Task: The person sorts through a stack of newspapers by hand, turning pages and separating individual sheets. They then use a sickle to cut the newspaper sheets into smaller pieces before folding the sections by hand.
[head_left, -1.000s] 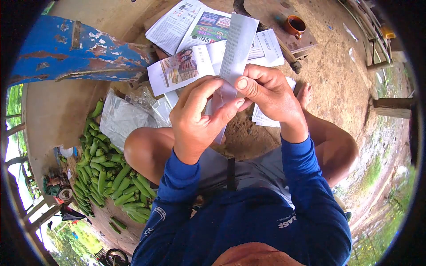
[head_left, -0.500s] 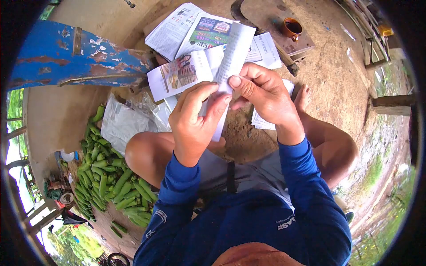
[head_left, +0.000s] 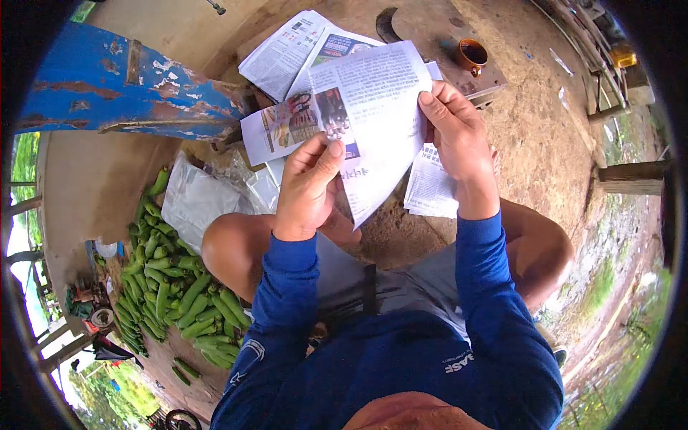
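Note:
A sheet of printed newspaper [head_left: 383, 118] with a small photo is spread between my two hands, above my crossed legs. My left hand [head_left: 309, 179] pinches its lower left edge between thumb and fingers. At the upper right edge, my right hand [head_left: 459, 132] grips the paper with the thumb on top. Behind the sheet, a loose piece with colour pictures [head_left: 287, 125] lies to the left. Farther back are a stack of newspapers [head_left: 283, 57] and a colourful printed page [head_left: 347, 44]. Another printed piece [head_left: 432, 183] rests on the ground under my right hand.
Many long green vegetables [head_left: 190, 301] are heaped at the left, near clear plastic bags [head_left: 204, 201]. A brown cup [head_left: 471, 56] with dark liquid stands on a wooden board [head_left: 430, 29] beside a curved dark blade [head_left: 388, 25]. A peeling blue beam [head_left: 93, 86] juts in from the left.
The paper was folded in a narrow strip and is now opened wide. My right hand has moved right and slightly up, away from my left hand.

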Demonstrator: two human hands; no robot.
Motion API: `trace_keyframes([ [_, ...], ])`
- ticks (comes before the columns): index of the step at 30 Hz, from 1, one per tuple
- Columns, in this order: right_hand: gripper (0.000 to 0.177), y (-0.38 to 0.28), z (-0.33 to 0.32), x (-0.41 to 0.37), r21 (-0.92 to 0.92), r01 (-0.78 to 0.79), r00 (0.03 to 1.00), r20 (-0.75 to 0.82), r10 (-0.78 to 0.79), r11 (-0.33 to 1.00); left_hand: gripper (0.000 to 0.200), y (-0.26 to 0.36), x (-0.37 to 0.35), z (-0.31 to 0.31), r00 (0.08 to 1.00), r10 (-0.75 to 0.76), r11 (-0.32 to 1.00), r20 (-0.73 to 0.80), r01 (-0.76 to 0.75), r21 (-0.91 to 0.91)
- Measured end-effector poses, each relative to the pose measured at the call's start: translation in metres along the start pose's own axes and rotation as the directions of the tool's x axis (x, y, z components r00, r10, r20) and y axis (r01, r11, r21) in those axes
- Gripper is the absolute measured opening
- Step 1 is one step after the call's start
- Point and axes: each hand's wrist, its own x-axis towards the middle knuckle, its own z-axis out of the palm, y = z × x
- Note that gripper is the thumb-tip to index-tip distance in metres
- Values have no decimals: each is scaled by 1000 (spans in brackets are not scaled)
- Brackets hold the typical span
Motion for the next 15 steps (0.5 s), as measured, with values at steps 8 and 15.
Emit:
trace_keyframes([
  [8, 38, 16, 8, 4, -75, 11, 998, -55, -15, 997, 24, -2, -1, 6, 998, 57, 998, 2, -57, -5],
  [15, 45, 19, 27, -5, -638, 252, 960, 69, -271, 728, 14, -17, 10, -2, 939, 291, 900, -182, -205, 384],
])
